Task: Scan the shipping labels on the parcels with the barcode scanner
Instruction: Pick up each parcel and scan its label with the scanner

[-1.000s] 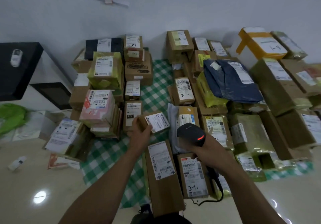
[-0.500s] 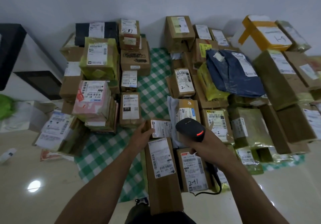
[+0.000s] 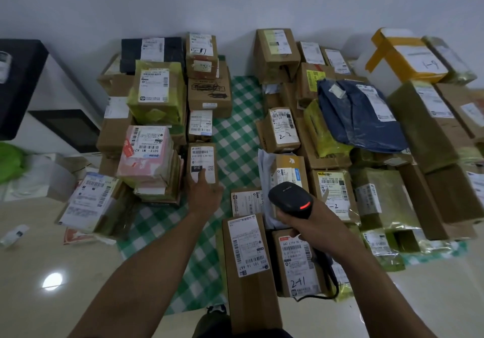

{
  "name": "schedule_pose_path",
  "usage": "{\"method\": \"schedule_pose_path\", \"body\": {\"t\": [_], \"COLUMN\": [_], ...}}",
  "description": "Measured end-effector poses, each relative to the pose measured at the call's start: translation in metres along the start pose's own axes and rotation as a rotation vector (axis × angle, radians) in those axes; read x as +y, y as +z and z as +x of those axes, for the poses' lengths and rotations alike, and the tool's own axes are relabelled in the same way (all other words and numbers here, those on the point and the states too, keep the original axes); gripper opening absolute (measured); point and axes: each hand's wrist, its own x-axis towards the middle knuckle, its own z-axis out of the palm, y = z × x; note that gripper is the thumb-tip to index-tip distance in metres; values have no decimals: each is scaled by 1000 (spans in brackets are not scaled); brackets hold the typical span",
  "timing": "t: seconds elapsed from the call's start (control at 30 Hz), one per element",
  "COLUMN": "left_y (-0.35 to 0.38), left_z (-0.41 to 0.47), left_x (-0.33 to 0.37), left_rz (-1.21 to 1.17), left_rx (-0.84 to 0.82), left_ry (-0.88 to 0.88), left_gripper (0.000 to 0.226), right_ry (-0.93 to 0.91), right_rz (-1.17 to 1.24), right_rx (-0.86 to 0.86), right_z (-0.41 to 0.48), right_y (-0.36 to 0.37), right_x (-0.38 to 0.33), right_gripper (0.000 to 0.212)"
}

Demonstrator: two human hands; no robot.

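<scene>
The parcels lay packed together on a green checked cloth (image 3: pixel 235 138) spread over the floor (image 3: pixel 78 272), in two banks with a strip of cloth bare between them.

The blue bag (image 3: pixel 358 117) on the right bank looked soft and slack. It would likely sag if you lifted it, so flatten its label before you aim at it.

The long box (image 3: pixel 251 309) nearest you was stiff cardboard with its label facing up. It probably needed no handling at all.

The small brown box (image 3: pixel 201 189) at the near end of the left bank was the one you had reached for. It looked light and rigid, with dry cardboard that should not slip, and it seemed easy to turn with one hand. Take it by its near end or its long sides, and keep your fingers off the print.

Your left grip (image 3: pixel 205 198) lay on that near end with the fingers fairly straight and the forefinger reaching up onto the label (image 3: pixel 203 154). I could not tell whether the thumb had hooked the side.

Your right grip (image 3: pixel 314 223) was closed around the handle of the barcode scanner (image 3: pixel 288 197). The scanner was held above the right bank with its red light on, well apart from that label. It is hard plastic and looks an easy weight. Its cable (image 3: pixel 334 282) trailed across the boxes below, where it could snag.
</scene>
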Motion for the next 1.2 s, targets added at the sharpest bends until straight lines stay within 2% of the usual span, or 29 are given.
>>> {"method": "schedule_pose_path", "body": {"t": [0.07, 0.2, 0.33, 0.4, 0.53, 0.63, 0.8, 0.93, 1.13, 1.2], "left_y": [2, 0, 22, 35, 21, 18, 14, 9, 2, -3], "left_z": [11, 24, 47, 58, 38, 32, 31, 29, 21, 13], "left_x": [2, 7, -15, -29, -10, -5, -8, -11, -7, -1], "left_rz": [23, -67, -179, -248, -282, -232, -164, -157, -208, -170], "left_rx": [-46, -5, -118, -122, -101, -93, -169, -183, -176, -160], "left_ry": [-40, -197, -367, -407, -341, -310, -286, -246, -298, -305], "left_gripper": [96, 128, 146, 142, 123, 125, 140, 126, 131, 124], "right_ry": [10, 25, 31, 31, 27, 40, 68, 42, -2, -22], "right_rz": [-6, -14, -1, -12, -14, -11, -23, -16, -6, 9], "right_rx": [4, 5, 0, -3, -3, -4, -13, -13, -4, -4], "right_z": [2, 5, 4, 3, 1, -1, -3, -5, -11, -12], "right_y": [1, 3, 3, 3, 1, 2, 3, 4, 2, 0], "right_x": [1, 2, 0, 0, -3, -4, 1, 0, -4, -6], "right_gripper": [23, 26, 28, 26, 24, 25, 31, 30, 24, 24]}}
